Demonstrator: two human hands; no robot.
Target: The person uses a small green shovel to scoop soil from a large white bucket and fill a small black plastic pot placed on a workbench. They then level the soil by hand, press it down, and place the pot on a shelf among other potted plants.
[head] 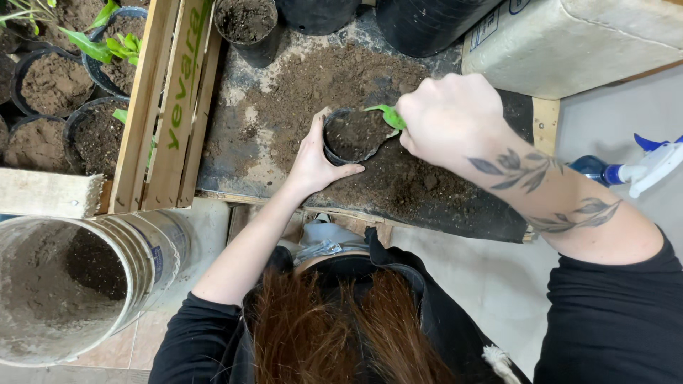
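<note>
Pot (353, 135) of soil braced by left hand (313, 160), grip cupping its wall; right hand (445, 117) pinches seedling (388, 116) upright over soil-strewn surface (299, 85).

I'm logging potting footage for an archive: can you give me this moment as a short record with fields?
Surface: soil-strewn work board
Left hand: grips the rim of a small black pot filled with soil
Right hand: holds a green seedling over the pot
Left side: wooden crate, potted plants, bucket
Right side: spray bottle
</note>
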